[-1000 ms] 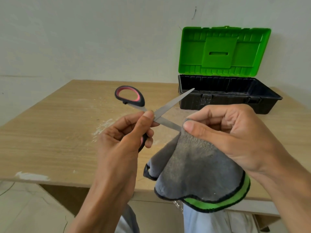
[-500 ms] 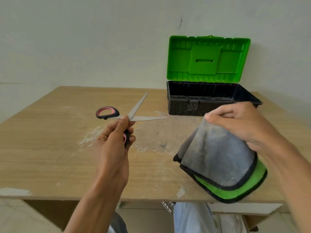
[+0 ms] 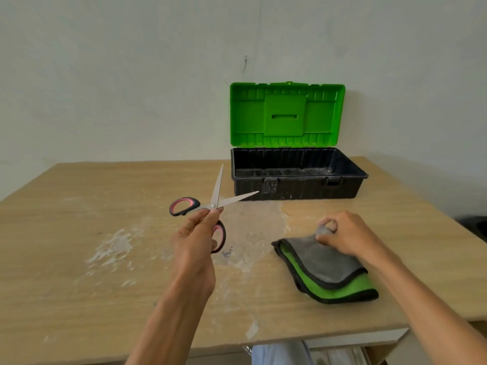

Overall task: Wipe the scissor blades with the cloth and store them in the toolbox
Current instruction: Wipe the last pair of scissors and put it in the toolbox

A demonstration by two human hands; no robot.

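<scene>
My left hand (image 3: 196, 238) holds the scissors (image 3: 214, 200) above the table, fingers curled round the lower pink-and-black handle. The blades are spread apart and point up and right toward the toolbox. A grey cloth (image 3: 325, 264) with a green underside and black trim lies folded on the table at right. My right hand (image 3: 342, 234) rests on its far edge, fingertips pinching a fold of it. The toolbox (image 3: 297, 185) has a black base and an upright green lid, and it stands open at the back.
The wooden table (image 3: 79, 233) carries white smears in its middle and left parts. Its front edge runs close to my body. A pale wall stands directly behind the toolbox.
My right hand has lowered the cloth onto the table at right. My left hand has moved the scissors away from the cloth, blades now toward the toolbox. The view has tilted upward.
</scene>
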